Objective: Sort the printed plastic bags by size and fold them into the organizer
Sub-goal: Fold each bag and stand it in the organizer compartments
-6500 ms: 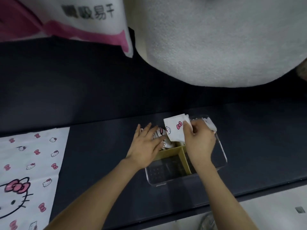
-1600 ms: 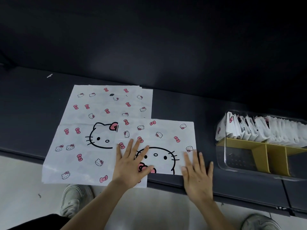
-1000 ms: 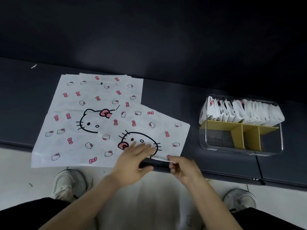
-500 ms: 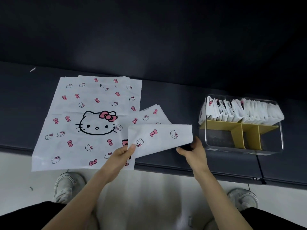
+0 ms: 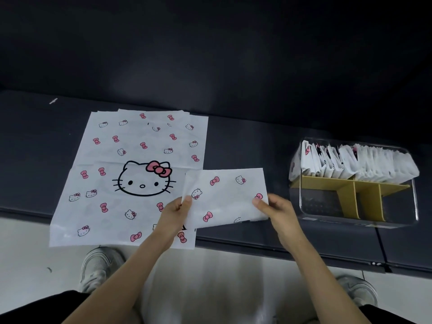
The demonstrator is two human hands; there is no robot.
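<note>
Folded bag [image 5: 225, 195], head view: held between both hands, long axis running left to right. Left hand [image 5: 175, 216] pinched its left edge; right hand [image 5: 278, 211] pinched its right edge. Large bag [image 5: 131, 178] lay flat under the left hand; organizer [image 5: 397, 206] stood just right of the right hand.
</note>
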